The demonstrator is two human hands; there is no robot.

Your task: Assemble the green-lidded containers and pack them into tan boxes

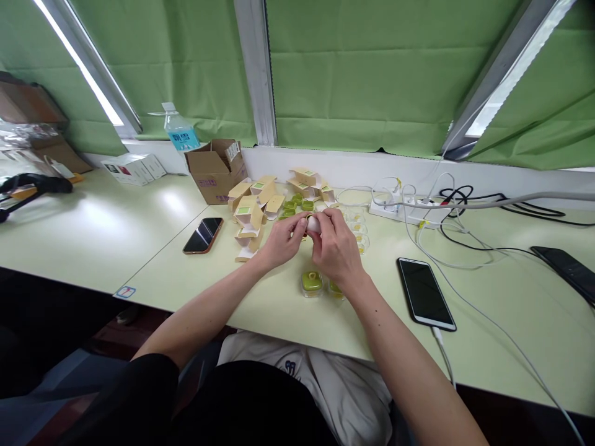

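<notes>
Above the middle of the table, my left hand [285,239] and my right hand [337,245] meet with fingertips closed around a small white rounded object [313,224]. Its kind is hard to tell, since fingers cover much of it. Just below the hands stands a small clear container with a green lid [311,282]. A second green-lidded container [334,288] is partly hidden behind my right wrist. Beyond the hands lie several loose green lids [296,203]. Several clear containers with something yellow inside [359,228] stand in a line right of my right hand.
Opened small cartons [249,214] lie piled left of the lids, beside a brown cardboard box [217,172] and a water bottle [180,130]. One phone [203,235] lies left; another phone [426,292], with a cable, lies right. A power strip [409,209] with tangled cables runs along the back.
</notes>
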